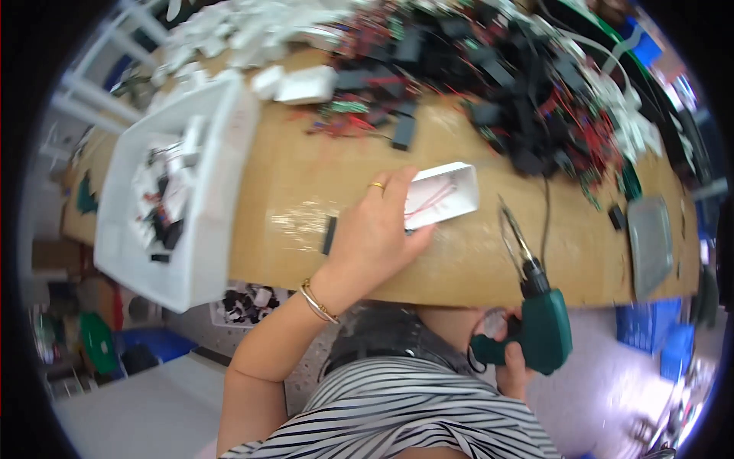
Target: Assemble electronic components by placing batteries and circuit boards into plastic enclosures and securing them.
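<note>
My left hand [376, 233] rests on the brown table [306, 183] and grips the near end of a small white open casing [447, 191] with red wires inside. A ring sits on one finger and bracelets circle the wrist. A small black part [329, 235] lies just left of that hand. My right hand [514, 359] hangs below the table edge, closed around the handle of a green electric screwdriver [543, 321]. Its long bit [514, 229] points up over the table, right of the casing.
A white bin [206, 229] holding white and black parts stands at the left. A large heap of black parts with red wires [497, 69] fills the far side, with white casings [252, 30] beside it. A grey tray [650, 245] lies at the right.
</note>
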### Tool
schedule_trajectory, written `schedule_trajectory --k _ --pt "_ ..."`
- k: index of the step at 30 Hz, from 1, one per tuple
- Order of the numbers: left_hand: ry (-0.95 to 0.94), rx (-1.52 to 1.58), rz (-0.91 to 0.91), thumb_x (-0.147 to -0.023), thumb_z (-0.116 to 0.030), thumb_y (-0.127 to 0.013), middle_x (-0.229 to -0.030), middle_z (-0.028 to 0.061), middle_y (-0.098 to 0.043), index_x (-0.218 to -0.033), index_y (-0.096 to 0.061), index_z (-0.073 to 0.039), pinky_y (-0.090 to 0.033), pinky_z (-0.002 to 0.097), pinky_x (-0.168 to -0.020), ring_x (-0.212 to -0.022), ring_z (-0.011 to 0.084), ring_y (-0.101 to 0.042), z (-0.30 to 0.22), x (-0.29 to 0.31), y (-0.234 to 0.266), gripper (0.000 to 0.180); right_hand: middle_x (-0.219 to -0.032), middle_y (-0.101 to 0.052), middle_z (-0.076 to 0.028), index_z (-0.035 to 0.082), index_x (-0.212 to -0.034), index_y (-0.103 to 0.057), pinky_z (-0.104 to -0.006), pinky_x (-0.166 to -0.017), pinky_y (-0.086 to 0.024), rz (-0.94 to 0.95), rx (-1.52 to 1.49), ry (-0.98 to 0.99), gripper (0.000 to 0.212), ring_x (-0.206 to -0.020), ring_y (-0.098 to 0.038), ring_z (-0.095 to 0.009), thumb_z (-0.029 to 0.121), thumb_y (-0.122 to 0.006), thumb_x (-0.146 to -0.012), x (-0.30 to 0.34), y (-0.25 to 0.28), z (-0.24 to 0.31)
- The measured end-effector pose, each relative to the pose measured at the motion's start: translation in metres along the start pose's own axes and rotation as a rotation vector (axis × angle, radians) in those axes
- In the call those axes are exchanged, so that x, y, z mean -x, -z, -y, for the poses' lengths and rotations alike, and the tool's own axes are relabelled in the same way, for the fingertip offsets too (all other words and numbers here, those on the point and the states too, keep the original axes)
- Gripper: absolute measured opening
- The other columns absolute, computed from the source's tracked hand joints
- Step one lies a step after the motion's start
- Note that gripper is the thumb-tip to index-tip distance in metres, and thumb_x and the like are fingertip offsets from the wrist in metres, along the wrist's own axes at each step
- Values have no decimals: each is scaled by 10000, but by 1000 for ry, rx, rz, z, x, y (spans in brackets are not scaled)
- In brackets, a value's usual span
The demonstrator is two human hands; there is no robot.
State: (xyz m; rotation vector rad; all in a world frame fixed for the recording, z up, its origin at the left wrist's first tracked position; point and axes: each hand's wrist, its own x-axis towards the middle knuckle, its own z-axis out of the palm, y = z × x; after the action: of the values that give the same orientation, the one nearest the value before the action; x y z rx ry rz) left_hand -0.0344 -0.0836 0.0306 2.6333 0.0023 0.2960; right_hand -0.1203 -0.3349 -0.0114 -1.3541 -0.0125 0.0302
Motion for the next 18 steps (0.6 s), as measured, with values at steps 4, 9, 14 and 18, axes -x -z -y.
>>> schedule_trajectory --k 4,9,14,18 --pt "197 579 -208 -722 -214 -789 -982 105 -647 -1162 -547 -6 -496 286 -739 -872 138 -615 13 -2 93 544 -989 -555 -110 -46 -1225 -477 -349 -775 -461 -31 38 155 594 -813 -540 -189 321 -680 -805 -8 12 -6" --pt "481 97 -593 -775 -344 -730 -866 121 -641 -1161 -545 30 -475 271 -555 -657 147 -605 120 27 227 568 -1065 -558 -155 -67 -1253 -449 -365 -827 -457 25 -121 117 609 -803 -559 -184 287 -653 -802 -30 3 -1" --pt "629 -599 -385 -764 -428 -719 -977 172 -648 -1182 -546 36 -487 358 -778 -882 278 -627 190 17 232 648 -1073 -559 -187 -86 -1195 -493 -302 -804 -419 -13 -138 182 551 -753 -531 -157 274 -598 -791 -53 3 -12" --pt "179 -454 -252 -774 -393 -718 -1189 200 -586 -1202 -543 25 -417 410 -960 -1114 333 -545 152 -74 177 623 -1080 -563 -183 -76 -1197 -494 -311 -814 -419 3 -147 147 539 -752 -532 -158 269 -591 -795 -60 3 -9"
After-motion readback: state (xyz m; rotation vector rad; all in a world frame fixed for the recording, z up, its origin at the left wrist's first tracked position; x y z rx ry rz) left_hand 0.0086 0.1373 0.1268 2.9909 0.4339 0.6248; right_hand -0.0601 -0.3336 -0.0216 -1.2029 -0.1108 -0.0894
